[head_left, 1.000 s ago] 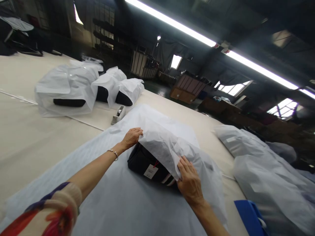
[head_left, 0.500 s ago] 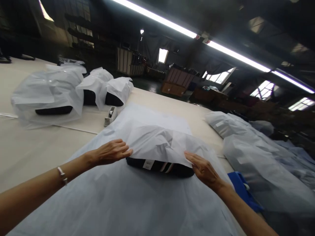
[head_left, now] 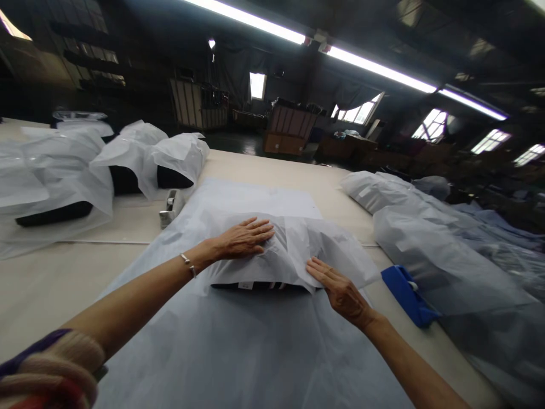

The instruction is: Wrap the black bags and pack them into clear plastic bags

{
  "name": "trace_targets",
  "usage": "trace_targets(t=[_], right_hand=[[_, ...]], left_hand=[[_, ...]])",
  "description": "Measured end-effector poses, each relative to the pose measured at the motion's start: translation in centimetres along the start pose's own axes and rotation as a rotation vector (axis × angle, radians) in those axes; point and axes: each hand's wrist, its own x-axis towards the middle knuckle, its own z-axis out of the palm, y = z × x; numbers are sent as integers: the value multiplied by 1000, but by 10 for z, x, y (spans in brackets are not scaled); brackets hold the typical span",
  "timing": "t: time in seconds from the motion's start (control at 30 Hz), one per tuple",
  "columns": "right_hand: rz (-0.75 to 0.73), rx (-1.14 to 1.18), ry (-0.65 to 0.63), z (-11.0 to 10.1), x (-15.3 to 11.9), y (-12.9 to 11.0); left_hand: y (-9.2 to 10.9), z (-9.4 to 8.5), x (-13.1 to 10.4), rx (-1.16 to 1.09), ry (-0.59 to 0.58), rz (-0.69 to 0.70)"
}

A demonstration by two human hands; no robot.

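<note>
The left hand (head_left: pixel 244 238) lies flat, palm down and fingers spread, on top of the white tissue (head_left: pixel 293 250) that is folded over a dark garment (head_left: pixel 259 285). It grips nothing; it only presses on the paper. The right hand (head_left: pixel 340 289) is also open, fingers straight and close together, resting on the near right corner of the same tissue fold, just beside the garment's edge. The 2 hands are apart, with the wrapped bundle between and under them.

The garment shows only as a thin dark strip under the near edge of the fold, straight below the left hand and left of the right hand. A small white tag (head_left: pixel 246 286) and a few pale stripes show on that strip. A bracelet (head_left: pixel 187 264) sits on the left wrist, and a striped sleeve (head_left: pixel 46 375) covers the upper left arm.

Under both hands a large tissue sheet (head_left: pixel 238 352) spreads toward the person, lying on a beige table (head_left: pixel 51 278).

Just right of the right hand lies a blue tool (head_left: pixel 406 295) at the table's edge. Beyond it, further right, clear bags (head_left: pixel 430 250) are piled. Ahead and left of the left hand stands a tape dispenser (head_left: pixel 170 207). Further left and well apart from the hands lie 3 bundles (head_left: pixel 140 162) of dark cloth loosely covered in white tissue.
</note>
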Motion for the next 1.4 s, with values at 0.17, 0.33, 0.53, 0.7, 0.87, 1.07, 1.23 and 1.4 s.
trace_targets(t=[0.17, 0.33, 0.53, 0.7, 0.87, 1.07, 1.23, 1.4], right_hand=[[159, 82, 116, -15, -8, -6], [144, -11, 198, -10, -7, -21], [-12, -187, 52, 44, -4, -27], [39, -221, 38, 76, -7, -8], [63, -193, -45, 77, -20, 7], [183, -177, 85, 59, -56, -7], [541, 206, 225, 45, -39, -26], [1022, 523, 242, 48, -108, -56]], left_hand=[[17, 46, -7, 7, 25, 119], [32, 61, -25, 6, 49, 185], [33, 59, -23, -19, 91, 187], [45, 30, 4, 12, 219, 238], [48, 36, 43, 28, 56, 294], [32, 70, 38, -49, 46, 323], [30, 69, 37, -66, 47, 313], [32, 76, 38, -60, 14, 275]])
